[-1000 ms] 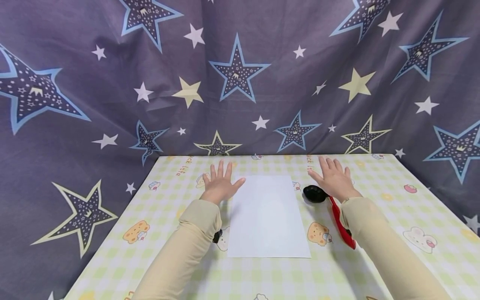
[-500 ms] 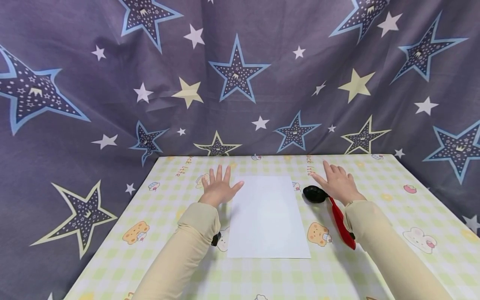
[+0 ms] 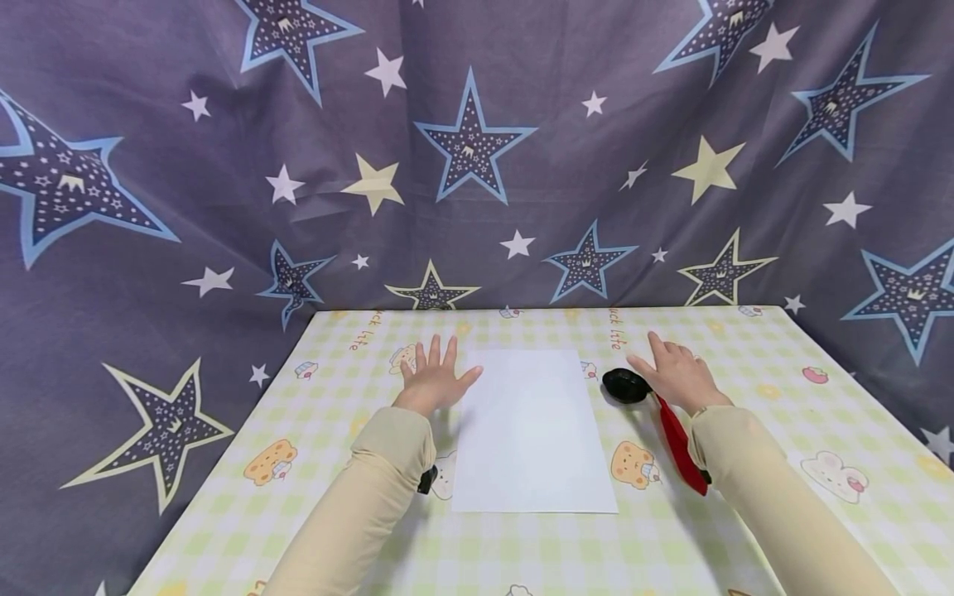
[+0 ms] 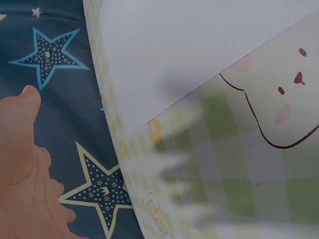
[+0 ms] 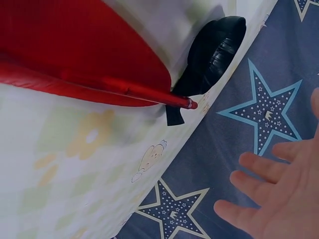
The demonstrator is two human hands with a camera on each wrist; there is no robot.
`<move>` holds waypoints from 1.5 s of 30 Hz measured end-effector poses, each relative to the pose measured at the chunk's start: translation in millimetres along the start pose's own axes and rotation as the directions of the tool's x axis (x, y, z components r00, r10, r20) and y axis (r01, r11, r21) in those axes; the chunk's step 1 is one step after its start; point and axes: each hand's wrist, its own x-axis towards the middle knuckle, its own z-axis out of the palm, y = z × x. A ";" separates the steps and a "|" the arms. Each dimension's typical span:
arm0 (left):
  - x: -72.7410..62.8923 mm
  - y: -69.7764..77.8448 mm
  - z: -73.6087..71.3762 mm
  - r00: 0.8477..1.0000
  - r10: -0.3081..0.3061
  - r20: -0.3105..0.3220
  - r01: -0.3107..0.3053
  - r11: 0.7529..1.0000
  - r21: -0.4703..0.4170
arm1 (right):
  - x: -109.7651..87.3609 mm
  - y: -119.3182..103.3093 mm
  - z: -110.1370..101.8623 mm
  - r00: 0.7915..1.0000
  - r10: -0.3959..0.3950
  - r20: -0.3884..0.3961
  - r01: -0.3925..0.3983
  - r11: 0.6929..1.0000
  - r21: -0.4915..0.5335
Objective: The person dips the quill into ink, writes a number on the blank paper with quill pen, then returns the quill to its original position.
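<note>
A blank white sheet of paper (image 3: 532, 430) lies in the middle of the table. My left hand (image 3: 434, 382) hovers beside its upper left edge, fingers spread and straight, holding nothing; its shadow falls on paper and cloth in the left wrist view. To the right of the sheet lies a red, smooth item (image 3: 680, 447) with a thin red rod along its side and a black rounded, padded-looking end (image 5: 217, 55); its kind is unclear. My right hand (image 3: 680, 377) hangs over it, fingers loosely extended and holding nothing. The right sleeve (image 3: 734, 443) hides part of the red item.
A green-and-white checked cloth (image 3: 224, 530) with cartoon prints covers the table. Behind it hangs a dark curtain (image 3: 522, 190) with stars. A small black object (image 3: 427, 480) shows at the left sleeve, probably the wrist camera.
Both hands have drawn slightly back toward the person. My right hand has also shifted a little right, its fingers less spread. The sheet and the red item have not moved.
</note>
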 end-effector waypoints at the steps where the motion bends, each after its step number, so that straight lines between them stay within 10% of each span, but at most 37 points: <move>1: 0.1 -0.6 0.6 1.000 0.000 0.002 0.000 1.000 0.002 | -0.5 -0.1 0.0 1.000 -0.003 -0.003 0.003 1.000 -0.002; 45: -10.6 -12.1 28.7 0.984 0.092 0.149 -0.084 0.995 -0.063 | -8.2 19.2 15.0 0.963 0.090 0.254 -0.095 0.995 0.008</move>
